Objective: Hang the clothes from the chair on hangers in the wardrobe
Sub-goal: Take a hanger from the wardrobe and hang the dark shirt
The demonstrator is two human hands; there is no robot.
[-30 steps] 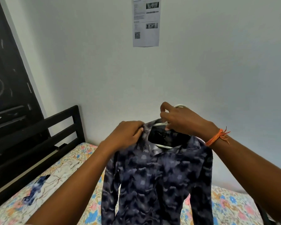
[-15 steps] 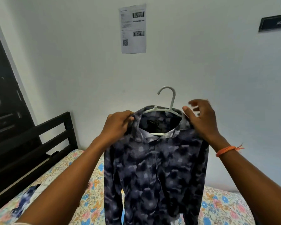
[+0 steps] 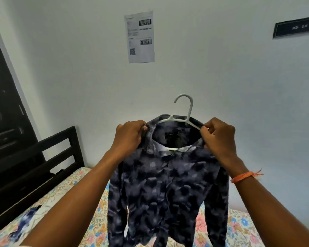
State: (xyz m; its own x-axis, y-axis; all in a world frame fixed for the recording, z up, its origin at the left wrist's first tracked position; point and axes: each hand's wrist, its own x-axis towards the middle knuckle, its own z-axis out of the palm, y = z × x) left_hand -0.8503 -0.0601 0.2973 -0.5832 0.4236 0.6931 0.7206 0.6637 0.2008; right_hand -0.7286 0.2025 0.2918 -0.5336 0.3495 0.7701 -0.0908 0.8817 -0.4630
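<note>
A dark patterned shirt (image 3: pixel 168 189) in blue-grey tones hangs on a pale plastic hanger (image 3: pixel 183 120), held up in front of the person at chest height, above the bed. The hanger's hook rises clear above the collar, and its lower bar shows inside the open neck. The left hand (image 3: pixel 128 138) is closed around the left shoulder of the shirt by the collar. The right hand (image 3: pixel 218 138) pinches the right collar edge together with the hanger's arm; an orange thread band (image 3: pixel 243 176) circles that wrist. The sleeves hang straight down. Below lies a bed (image 3: pixel 64 189) with a floral sheet and a dark slatted headboard (image 3: pixel 48 157). A small blue cloth (image 3: pixel 24 222) lies on the sheet at left. On the white wall behind are a printed paper sheet (image 3: pixel 141 37) and a dark nameplate (image 3: pixel 296 27).
</note>
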